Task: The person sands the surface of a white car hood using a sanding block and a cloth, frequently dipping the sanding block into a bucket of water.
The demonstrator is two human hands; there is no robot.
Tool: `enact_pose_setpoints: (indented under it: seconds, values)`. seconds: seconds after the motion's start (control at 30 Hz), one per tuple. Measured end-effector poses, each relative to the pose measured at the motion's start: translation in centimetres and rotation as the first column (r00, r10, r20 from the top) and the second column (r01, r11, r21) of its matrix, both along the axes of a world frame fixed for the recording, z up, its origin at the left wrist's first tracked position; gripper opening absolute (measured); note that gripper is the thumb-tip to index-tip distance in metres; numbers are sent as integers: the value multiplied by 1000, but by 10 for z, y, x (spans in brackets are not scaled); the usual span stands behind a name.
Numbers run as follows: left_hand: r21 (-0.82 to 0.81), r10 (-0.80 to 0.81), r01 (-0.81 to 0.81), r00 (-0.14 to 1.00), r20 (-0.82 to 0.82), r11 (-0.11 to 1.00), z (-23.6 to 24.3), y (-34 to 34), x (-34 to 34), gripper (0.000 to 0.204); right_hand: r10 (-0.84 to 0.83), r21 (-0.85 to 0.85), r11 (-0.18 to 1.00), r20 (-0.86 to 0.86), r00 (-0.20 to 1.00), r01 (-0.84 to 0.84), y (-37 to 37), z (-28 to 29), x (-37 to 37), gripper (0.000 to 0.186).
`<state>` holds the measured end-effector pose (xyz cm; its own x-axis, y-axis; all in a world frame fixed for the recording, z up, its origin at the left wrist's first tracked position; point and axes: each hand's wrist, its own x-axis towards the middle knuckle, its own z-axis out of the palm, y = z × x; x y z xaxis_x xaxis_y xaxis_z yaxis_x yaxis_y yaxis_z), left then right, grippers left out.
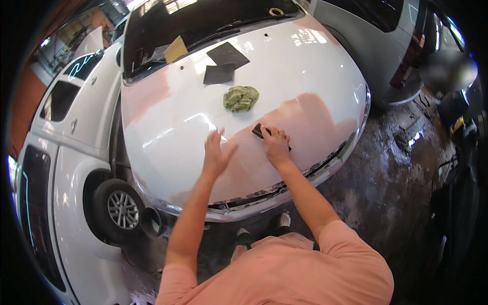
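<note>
A white car hood (168,147) with pinkish-brown patches spreads out in front of me. On the large patch near its front edge, my right hand (276,146) is closed over a dark sanding block (257,130), whose ends stick out past the fingers. My left hand (218,156) hovers over or lightly touches the hood to the left, fingers spread, holding nothing; contact is unclear. Beyond both hands lies a crumpled green cloth (241,98). Farther up are two dark sheets of sandpaper (219,74), (228,55), one partly overlapping the other.
A tan sheet (175,50) leans at the windshield base, and a tape roll (276,11) rests on the glass. To the left stands a white vehicle (71,162) with a wheel (122,209) near the hood. A grey vehicle (366,46) is at right, above the wet, dark floor (376,178).
</note>
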<state>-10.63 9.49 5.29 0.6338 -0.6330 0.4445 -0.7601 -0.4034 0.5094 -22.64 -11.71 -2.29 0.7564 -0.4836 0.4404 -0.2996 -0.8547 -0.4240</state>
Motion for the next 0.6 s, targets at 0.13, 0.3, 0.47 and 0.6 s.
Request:
enact_pose_setpoints:
  seconds: [0.13, 0.3, 0.47, 0.6]
  values:
    - [192, 10, -50, 979, 206, 980, 32, -68, 118, 89, -127, 111, 986, 48, 991, 121, 37, 15, 28, 52]
    - [429, -118, -51, 926, 359, 902, 20, -186, 124, 95, -145, -229, 956, 170, 975, 183, 68, -31, 25, 39]
    - [380, -376, 217, 828, 417, 899, -7, -159, 151, 58, -1, -352, 936, -31, 1000, -10, 73, -5, 15, 26]
    - [260, -472, 396, 780, 410, 881, -6, -214, 124, 32, -444, -139, 864, 244, 862, 484, -85, 21, -2, 22]
